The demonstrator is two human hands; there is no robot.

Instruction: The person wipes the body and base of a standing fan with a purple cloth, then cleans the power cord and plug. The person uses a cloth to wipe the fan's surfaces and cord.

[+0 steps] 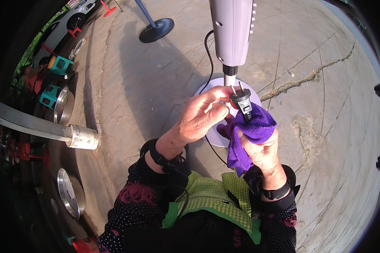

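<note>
A black two-pin power plug point(242, 100) points upward, its pins bare and its lower end against a purple cloth point(255, 126). My right hand point(262, 145) grips the bunched cloth just below the plug. At the plug's left side are the fingertips of my left hand point(202, 114), its thumb apart from the plug; whether these fingers grip it is unclear. Behind my hands stands a floor-standing appliance with a pale lilac housing point(231, 31), a thin pole point(230, 79) and a round base point(213, 139). A black cord point(211, 60) runs down beside it.
Cracked concrete floor point(304, 104) surrounds me. Ahead stands a dark round pole base point(158, 30). On the left are a pale pipe point(84, 136), metal basins point(71, 193), green plastic stools point(61, 65), a seated person point(34, 79) and a parked car point(58, 30).
</note>
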